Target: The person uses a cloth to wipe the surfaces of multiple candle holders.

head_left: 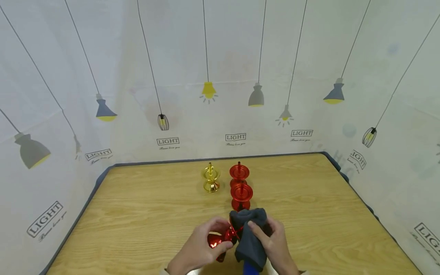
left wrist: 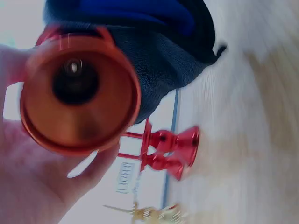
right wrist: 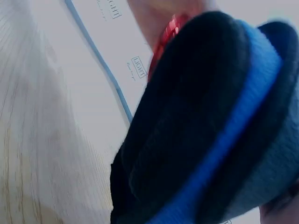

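My left hand (head_left: 199,246) grips a shiny red candle holder (head_left: 215,240) tilted on its side above the table. Its hollow round base (left wrist: 105,126) faces the left wrist camera. In my right hand (head_left: 276,244) is a dark grey cloth (head_left: 252,242) with a blue side, bunched against the plate end of the candle holder. That cloth (right wrist: 187,102) fills much of the right wrist view and hides most of the right fingers. The tip of the held candle holder is covered.
Beyond the hands two red candle holders stand upright, a nearer one (head_left: 241,193) and a farther one (head_left: 239,172). A gold candle holder (head_left: 211,177) stands left of them. The wooden table (head_left: 137,214) meets a lamp-printed curtain (head_left: 185,126) at its back and sides.
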Demonstrator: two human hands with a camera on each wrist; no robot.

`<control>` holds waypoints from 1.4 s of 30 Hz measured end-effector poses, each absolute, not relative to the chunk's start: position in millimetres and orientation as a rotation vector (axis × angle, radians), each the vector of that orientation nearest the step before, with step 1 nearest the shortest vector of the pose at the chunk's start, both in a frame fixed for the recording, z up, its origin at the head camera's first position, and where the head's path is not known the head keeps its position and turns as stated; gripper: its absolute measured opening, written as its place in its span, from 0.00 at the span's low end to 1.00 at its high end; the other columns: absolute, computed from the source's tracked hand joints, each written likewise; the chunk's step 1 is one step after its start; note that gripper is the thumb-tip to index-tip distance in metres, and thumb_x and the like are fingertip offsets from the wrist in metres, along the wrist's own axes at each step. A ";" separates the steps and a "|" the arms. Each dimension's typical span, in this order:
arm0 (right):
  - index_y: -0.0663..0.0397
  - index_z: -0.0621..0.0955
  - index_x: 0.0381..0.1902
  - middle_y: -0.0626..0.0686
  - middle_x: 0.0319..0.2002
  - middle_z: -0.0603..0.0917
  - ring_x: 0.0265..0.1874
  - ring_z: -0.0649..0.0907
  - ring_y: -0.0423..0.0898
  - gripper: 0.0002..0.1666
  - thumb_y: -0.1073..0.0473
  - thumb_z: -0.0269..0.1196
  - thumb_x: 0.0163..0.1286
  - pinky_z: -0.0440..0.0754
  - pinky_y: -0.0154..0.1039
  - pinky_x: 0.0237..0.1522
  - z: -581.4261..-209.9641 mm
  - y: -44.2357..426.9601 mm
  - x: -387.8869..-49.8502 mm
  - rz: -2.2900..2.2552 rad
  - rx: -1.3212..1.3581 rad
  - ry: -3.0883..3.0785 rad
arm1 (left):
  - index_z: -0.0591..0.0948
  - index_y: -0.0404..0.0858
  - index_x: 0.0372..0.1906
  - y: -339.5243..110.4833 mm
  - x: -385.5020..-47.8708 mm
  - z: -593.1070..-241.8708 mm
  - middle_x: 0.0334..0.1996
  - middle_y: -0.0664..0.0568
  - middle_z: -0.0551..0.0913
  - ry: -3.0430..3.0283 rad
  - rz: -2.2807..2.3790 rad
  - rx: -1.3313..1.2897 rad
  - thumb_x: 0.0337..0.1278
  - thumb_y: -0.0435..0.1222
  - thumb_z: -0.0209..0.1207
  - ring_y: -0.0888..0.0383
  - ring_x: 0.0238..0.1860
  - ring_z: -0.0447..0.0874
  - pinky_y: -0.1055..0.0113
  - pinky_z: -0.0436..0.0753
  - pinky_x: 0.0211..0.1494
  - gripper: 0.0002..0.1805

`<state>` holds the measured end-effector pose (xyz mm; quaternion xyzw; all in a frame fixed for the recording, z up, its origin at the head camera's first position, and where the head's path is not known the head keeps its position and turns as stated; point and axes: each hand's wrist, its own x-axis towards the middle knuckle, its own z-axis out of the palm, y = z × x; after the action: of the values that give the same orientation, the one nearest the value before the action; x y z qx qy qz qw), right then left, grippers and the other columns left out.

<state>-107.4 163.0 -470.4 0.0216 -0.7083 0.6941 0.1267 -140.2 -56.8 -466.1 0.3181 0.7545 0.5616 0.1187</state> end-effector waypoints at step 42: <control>0.62 0.86 0.47 0.57 0.40 0.89 0.34 0.86 0.39 0.14 0.62 0.71 0.66 0.84 0.33 0.38 -465.5 152.4 -110.7 1.983 -0.088 -2.158 | 0.86 0.41 0.48 -53.3 -137.2 -480.2 0.41 0.52 0.88 2.691 1.521 1.005 0.49 0.34 0.75 0.64 0.40 0.86 0.72 0.86 0.41 0.18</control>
<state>-110.7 152.4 -465.5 -0.0298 -0.7319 0.6726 0.1045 -137.2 -53.3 -480.2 0.3088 0.8267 0.4673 -0.0542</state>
